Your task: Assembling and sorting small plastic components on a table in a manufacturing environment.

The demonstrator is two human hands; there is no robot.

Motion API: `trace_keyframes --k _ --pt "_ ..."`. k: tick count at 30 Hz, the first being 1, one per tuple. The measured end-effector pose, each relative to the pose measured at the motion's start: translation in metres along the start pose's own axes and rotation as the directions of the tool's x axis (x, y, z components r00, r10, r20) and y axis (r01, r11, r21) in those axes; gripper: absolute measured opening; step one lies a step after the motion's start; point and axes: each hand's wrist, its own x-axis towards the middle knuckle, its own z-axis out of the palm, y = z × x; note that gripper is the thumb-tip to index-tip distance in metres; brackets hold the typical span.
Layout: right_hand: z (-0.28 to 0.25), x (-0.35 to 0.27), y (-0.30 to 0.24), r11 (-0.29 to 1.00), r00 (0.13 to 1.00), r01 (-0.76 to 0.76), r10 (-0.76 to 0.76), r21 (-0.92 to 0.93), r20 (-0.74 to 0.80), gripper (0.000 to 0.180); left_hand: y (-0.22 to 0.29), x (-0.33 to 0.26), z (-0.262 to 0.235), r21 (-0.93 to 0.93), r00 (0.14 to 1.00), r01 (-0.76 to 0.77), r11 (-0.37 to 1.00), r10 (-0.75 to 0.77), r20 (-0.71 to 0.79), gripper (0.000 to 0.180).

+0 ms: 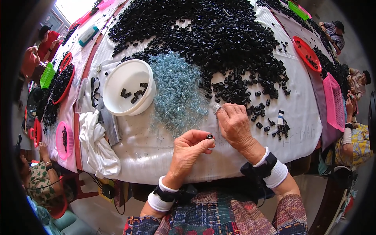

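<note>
Between its thumb and index finger, my left hand [188, 150] pinches a small black cylindrical part [210, 136] with a round opening facing up. My right hand [237, 127] is to the right, fingers bent together and pointing down at the table. White wrapping [216, 107] covers one of its fingertips, beside the edge of a heap of tiny pale-blue springs [174, 92]. Whatever those fingers grasp is hidden. Beyond both hands spreads a large pile of black cylindrical parts [231, 43], with looser ones [235, 91] close to my right hand.
A white bowl [111, 102] holding several black parts stands left of the springs. Eyeglasses [95, 92] and a white cloth [96, 145] lie farther left. Small black pieces and a white-and-blue tube [280, 117] are at right. Other people sit at neighbouring tables with pink baskets [333, 102].
</note>
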Motion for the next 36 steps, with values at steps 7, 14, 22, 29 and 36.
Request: trace_keyframes --k 7,14,22,29,36 --pt "-0.028 -0.003 -0.017 0.816 0.983 -0.174 0.113 0.551 0.144 0.022 -0.002 0.007 0.003 -0.016 0.997 -0.065 0.998 0.065 -0.04 0.015" --pt "-0.049 -0.017 -0.026 0.68 0.958 -0.268 0.26 0.682 0.117 0.02 -0.006 0.005 0.008 -0.056 0.998 -0.023 0.998 0.026 0.057 0.016" --pt "-0.052 -0.031 -0.024 0.38 0.879 -0.392 0.423 0.838 0.219 0.019 -0.012 0.006 0.015 -0.112 0.992 -0.024 0.993 0.038 0.121 0.018" --pt "-0.06 -0.027 -0.025 0.212 0.794 -0.528 0.466 0.822 0.39 0.017 -0.005 0.004 0.019 -0.121 0.992 -0.037 0.992 0.052 0.119 0.018" --pt "-0.066 -0.019 -0.026 0.521 0.887 -0.269 0.462 0.81 -0.003 0.023 0.012 -0.003 0.025 -0.075 0.997 -0.012 0.997 0.018 0.073 0.02"
